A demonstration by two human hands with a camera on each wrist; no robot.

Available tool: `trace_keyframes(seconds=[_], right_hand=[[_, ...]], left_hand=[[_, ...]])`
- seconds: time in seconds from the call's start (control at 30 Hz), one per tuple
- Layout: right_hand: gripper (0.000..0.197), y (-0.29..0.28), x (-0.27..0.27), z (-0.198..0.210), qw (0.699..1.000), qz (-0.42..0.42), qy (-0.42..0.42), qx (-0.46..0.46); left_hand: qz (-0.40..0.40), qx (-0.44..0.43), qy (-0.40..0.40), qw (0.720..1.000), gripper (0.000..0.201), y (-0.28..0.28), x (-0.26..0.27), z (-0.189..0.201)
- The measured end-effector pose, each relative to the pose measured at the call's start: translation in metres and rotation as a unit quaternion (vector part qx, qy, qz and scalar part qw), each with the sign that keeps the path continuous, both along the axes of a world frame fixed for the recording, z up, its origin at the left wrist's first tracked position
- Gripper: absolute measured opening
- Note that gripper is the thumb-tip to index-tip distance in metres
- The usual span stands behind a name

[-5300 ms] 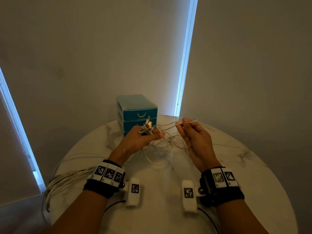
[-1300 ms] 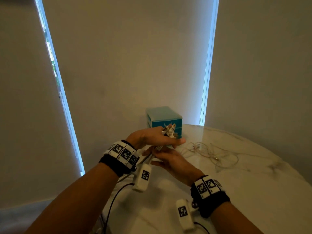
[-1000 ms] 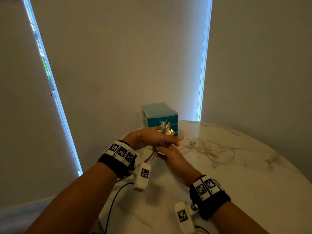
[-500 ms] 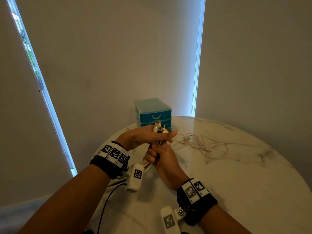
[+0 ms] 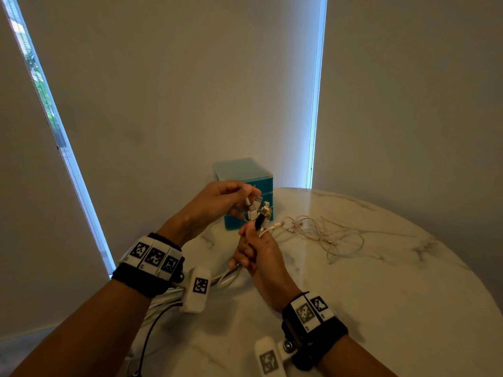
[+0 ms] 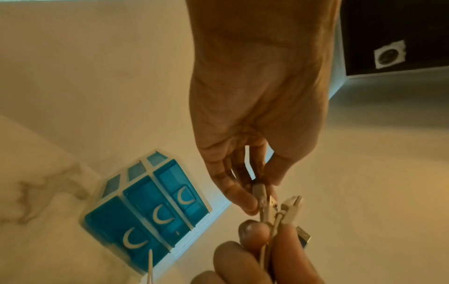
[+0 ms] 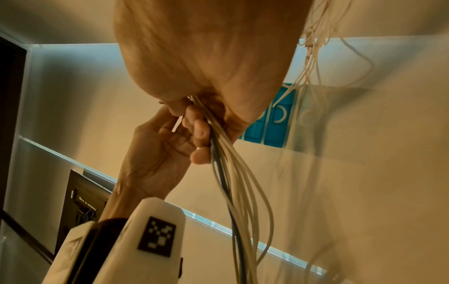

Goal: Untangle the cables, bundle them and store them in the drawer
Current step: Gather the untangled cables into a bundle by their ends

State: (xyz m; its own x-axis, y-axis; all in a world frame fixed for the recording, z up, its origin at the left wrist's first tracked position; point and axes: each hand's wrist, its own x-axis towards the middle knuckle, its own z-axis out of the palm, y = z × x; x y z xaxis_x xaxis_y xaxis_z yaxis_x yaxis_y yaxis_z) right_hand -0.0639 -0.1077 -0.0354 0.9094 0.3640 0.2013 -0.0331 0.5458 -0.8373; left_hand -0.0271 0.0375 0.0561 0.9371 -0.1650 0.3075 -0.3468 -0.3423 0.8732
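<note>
My right hand (image 5: 253,236) grips a bundle of white cables and one dark cable (image 7: 233,173) just below their plug ends (image 5: 262,212). The cables hang down from the fist and trail off the table's left edge. My left hand (image 5: 249,197) is above it and pinches one white plug (image 6: 260,192) of that bundle between thumb and fingers. A loose tangle of thin pinkish cables (image 5: 329,236) lies on the marble table (image 5: 381,281) to the right of my hands. Behind my hands stands the teal drawer unit (image 6: 150,213), its three drawers shut.
The round table's edge curves close on the left and at the far right. A wall and window blinds stand right behind the drawer unit (image 5: 245,172). White tracker tags (image 5: 198,289) hang from both wrists, with a black lead below the left arm.
The bundle of plug ends passed from my left hand to my right, which now grips it just under the plugs. My left hand rose and pinches a single white plug.
</note>
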Motion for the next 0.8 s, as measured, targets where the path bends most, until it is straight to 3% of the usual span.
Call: trace_keyframes(seconds=[0.1,0.27,0.33,0.4,0.47,0.53,0.63,0.8], right_hand=[[0.032,0.001,0.0,-0.001,1.0,-0.009,-0.01,-0.003],[0.037,0.002,0.006,-0.006,0.998,-0.056,-0.009,-0.021],[0.037,0.002,0.007,-0.006,0.997,-0.067,0.003,-0.03],[0.039,0.001,0.008,-0.006,0.998,-0.062,0.016,-0.021],[0.044,0.001,0.009,-0.006,0.998,-0.054,0.018,-0.01],[0.044,0.001,0.009,-0.005,0.999,-0.049,0.012,-0.009],[0.043,-0.001,0.01,-0.003,0.999,-0.043,0.011,-0.014],[0.041,-0.012,0.015,-0.006,0.997,-0.003,-0.012,-0.081]], left_hand=[[-0.029,-0.014,0.011,0.999,0.026,0.008,0.004,-0.008],[0.024,-0.046,-0.029,0.998,0.021,0.011,0.011,-0.014],[0.028,-0.002,-0.032,0.999,0.022,0.017,0.01,-0.005],[-0.016,0.087,-0.002,0.996,0.027,0.026,0.007,0.006],[-0.063,0.184,0.025,0.981,0.037,0.028,0.005,0.013],[-0.05,0.239,0.015,0.97,0.036,0.023,0.008,0.014],[-0.014,0.224,-0.001,0.974,0.022,0.015,0.014,0.008],[-0.014,0.157,0.008,0.987,0.024,0.01,0.017,0.0]])
